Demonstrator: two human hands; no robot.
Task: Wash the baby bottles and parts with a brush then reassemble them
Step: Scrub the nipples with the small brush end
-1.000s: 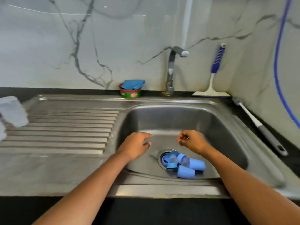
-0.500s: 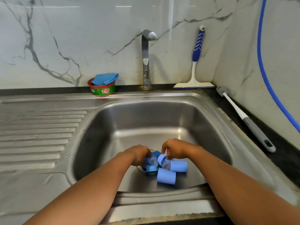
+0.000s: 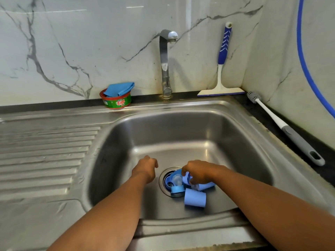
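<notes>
blue bottle (image 3: 208, 187) half behind right hand (image 3: 199, 172)
</notes>
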